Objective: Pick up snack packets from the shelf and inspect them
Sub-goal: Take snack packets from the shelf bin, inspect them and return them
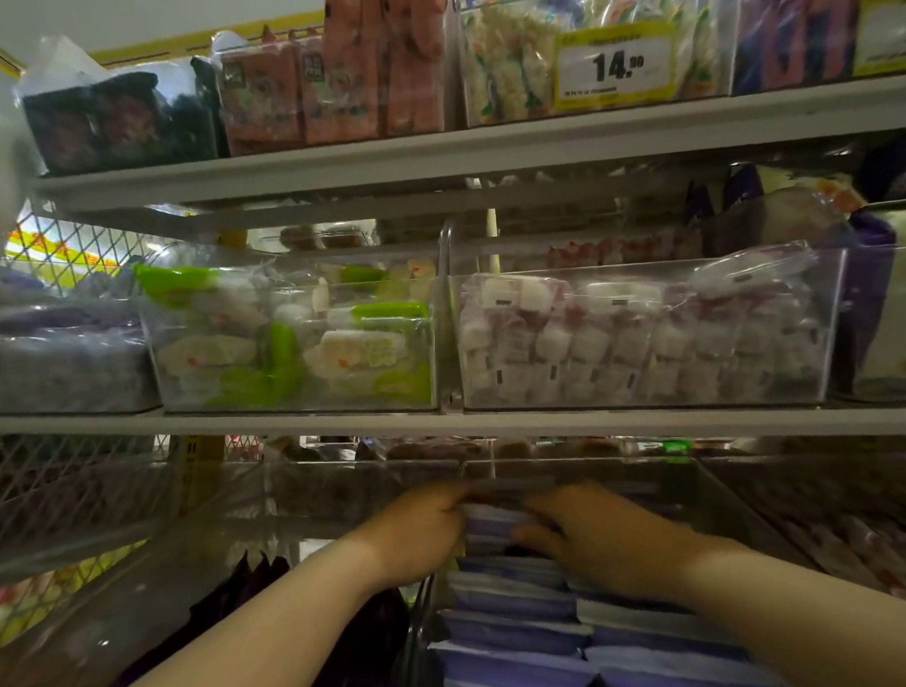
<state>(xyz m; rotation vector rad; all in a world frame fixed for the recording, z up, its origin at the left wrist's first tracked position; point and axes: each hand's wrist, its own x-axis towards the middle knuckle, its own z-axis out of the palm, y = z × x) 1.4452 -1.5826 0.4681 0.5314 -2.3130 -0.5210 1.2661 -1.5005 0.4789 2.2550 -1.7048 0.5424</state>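
Blue-purple snack packets (514, 602) stand in rows inside a clear bin on the lowest shelf. Both my hands reach into the far end of that bin. My left hand (418, 532) curls its fingers round the left edge of the rearmost packets (491, 519). My right hand (603, 538) lies over the packets from the right, its fingers bent onto their tops. The fingertips of both hands are partly hidden among the packets.
The middle shelf holds clear bins of green-and-white packets (297, 343) and pink-white packets (641, 339), split by a metal divider (444, 317). Above sit orange packs (326, 82) and a yellow price tag (614, 66). Dark purple packets (257, 583) stand left of my arms; wire mesh (66, 489) closes the left side.
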